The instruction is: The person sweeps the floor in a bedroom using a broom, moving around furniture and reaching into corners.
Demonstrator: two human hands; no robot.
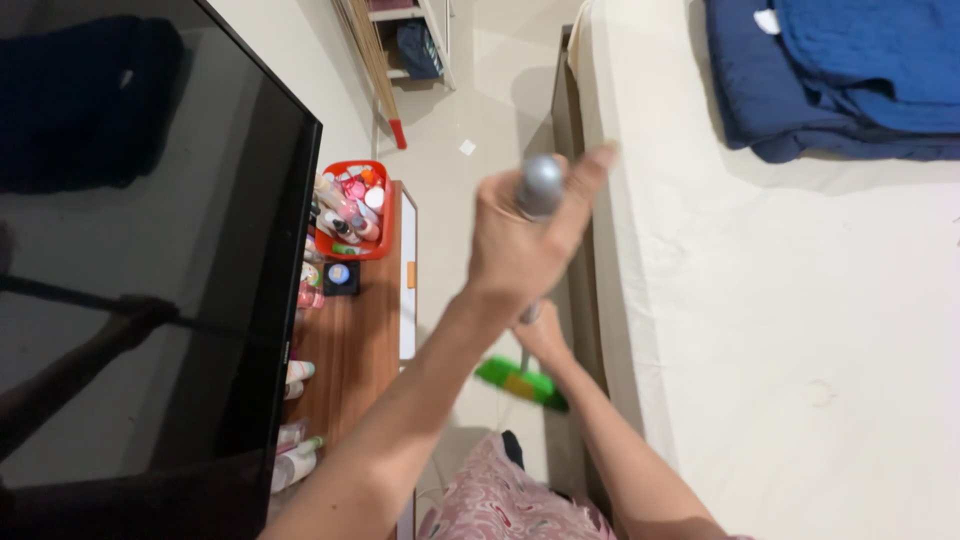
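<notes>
My left hand [520, 240] is closed around the grey top end of a broom handle [541, 186], held high and close to the camera. Lower down, my right hand [543, 340] grips the same handle, partly hidden behind my left wrist. The green broom head [520, 383] rests near the pale tiled floor [480, 110], in the narrow aisle between a wooden cabinet and a bed. Most of the handle is hidden by my hands.
A large dark television screen [140, 250] fills the left. A wooden cabinet [355, 340] beside it carries a red basket [352, 208] of bottles. On the right is a bed [800, 330] with a blue blanket [850, 70]. A shelf [415, 40] stands at the far end.
</notes>
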